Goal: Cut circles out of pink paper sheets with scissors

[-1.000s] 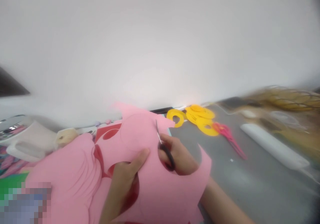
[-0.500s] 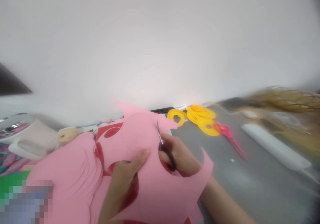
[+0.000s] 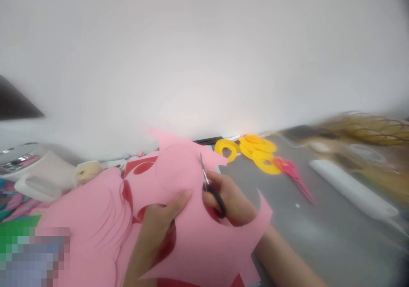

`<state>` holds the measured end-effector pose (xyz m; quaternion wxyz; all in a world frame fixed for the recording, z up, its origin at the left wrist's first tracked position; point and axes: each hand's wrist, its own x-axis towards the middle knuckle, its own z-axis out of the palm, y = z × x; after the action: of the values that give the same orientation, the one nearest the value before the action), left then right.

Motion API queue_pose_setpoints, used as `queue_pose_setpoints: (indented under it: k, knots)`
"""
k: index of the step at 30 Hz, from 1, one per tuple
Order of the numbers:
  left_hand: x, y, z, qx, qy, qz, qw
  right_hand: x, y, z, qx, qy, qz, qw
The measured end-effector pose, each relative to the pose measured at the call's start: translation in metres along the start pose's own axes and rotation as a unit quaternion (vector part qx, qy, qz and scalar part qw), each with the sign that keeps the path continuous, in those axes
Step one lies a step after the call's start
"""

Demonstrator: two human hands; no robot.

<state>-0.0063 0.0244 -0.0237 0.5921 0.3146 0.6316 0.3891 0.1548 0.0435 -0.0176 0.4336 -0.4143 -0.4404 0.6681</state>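
Observation:
A large pink sheet [image 3: 204, 244] with rounded cut-outs along its edges spans the lower middle of the head view. A faint circle outline shows near its top. My left hand [image 3: 162, 218] pinches the sheet from the left, thumb on top just below the outline, other fingers hidden underneath. On the right, my right hand [image 3: 228, 197] is closed on black-handled scissors [image 3: 216, 199], whose blades lie at the sheet beside the circle's right side. Beneath the sheet, red paper [image 3: 143, 166] shows through the openings.
Pink rounded pieces [image 3: 86, 218] are piled at the left, near a white container [image 3: 47, 174]. Yellow rings [image 3: 257, 148] and pink scissors [image 3: 295, 178] lie on the grey table [image 3: 303, 244]. Farther right are a long white object [image 3: 353, 189] and a yellowish basket-like item [image 3: 377, 127].
The view has shifted slightly, with the items at the left edge appearing a little farther right. Both hands, the sheet and the scissors keep nearly the same positions.

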Motion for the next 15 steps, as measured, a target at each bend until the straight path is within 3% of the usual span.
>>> queue_pose_setpoints:
  k: [15]
  knots:
    - [-0.0062,0.0079,0.0037,0.025,0.042,0.002,0.999,-0.001,-0.0021,0.0007,0.005,0.01,0.024,1.0]
